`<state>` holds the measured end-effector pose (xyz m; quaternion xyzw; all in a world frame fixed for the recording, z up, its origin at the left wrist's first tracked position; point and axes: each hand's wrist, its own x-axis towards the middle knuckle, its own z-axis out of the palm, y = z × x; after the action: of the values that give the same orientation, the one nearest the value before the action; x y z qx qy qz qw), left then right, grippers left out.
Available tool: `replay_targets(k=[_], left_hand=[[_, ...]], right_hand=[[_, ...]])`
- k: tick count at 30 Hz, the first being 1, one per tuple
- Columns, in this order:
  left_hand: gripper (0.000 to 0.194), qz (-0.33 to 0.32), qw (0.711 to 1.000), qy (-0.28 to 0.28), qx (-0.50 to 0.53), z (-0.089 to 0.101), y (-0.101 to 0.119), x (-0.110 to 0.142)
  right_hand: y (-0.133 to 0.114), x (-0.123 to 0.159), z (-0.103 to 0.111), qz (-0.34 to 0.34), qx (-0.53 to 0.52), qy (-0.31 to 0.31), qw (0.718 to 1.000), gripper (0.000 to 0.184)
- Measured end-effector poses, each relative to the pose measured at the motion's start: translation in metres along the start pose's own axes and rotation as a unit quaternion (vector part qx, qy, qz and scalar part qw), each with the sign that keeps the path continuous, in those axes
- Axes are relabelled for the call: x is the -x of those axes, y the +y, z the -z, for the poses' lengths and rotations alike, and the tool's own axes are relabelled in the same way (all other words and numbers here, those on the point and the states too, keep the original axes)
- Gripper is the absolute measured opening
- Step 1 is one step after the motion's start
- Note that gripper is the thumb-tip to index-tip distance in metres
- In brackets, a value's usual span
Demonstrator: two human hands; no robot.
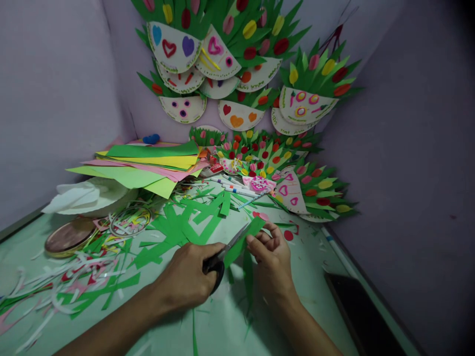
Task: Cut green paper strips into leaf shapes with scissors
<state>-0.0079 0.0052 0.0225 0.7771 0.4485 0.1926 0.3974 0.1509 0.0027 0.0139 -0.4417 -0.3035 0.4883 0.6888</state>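
Note:
My left hand (187,274) is closed around the black handles of a pair of scissors (215,267). Their blades point up and to the right, along a strip of green paper (237,247). Between the thumb and fingers of my right hand (272,252) the upper end of that strip is pinched. A narrow pointed green piece (248,272) hangs or lies just below it; whether it is joined to the strip I cannot tell. Green paper offcuts (185,220) lie on the table past my left hand.
Stacked coloured paper (148,163) and white paper plates (89,195) are at the back left. Tangled paper scraps (89,272) and a round lid (70,235) lie left. Markers (235,188) and decorated half-plates (291,190) sit behind; more half-plates (178,47) hang above. A phone (359,311) lies right.

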Motion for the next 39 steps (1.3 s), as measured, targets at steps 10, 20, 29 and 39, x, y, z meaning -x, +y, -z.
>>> replay_targets(k=[10,20,29,39], left_hand=[[0.020,0.000,0.998,0.010,0.059,0.0006,0.0049,0.0010],[0.021,0.004,0.997,0.005,0.081,0.0017,0.0040,0.0001],[0.024,0.007,0.997,0.001,0.078,0.0011,0.0029,-0.0006],[0.030,0.002,0.997,0.003,0.078,0.0024,0.0025,0.0002]], right_hand=[[0.0024,-0.0015,0.0009,0.005,-0.014,-0.005,1.000,0.045],[-0.0017,-0.0025,-0.0004,-0.005,-0.010,0.019,1.000,0.049],[-0.0001,-0.0026,0.0018,-0.005,-0.011,0.020,1.000,0.049],[-0.0018,-0.0024,0.0003,-0.013,0.003,0.015,1.000,0.050]])
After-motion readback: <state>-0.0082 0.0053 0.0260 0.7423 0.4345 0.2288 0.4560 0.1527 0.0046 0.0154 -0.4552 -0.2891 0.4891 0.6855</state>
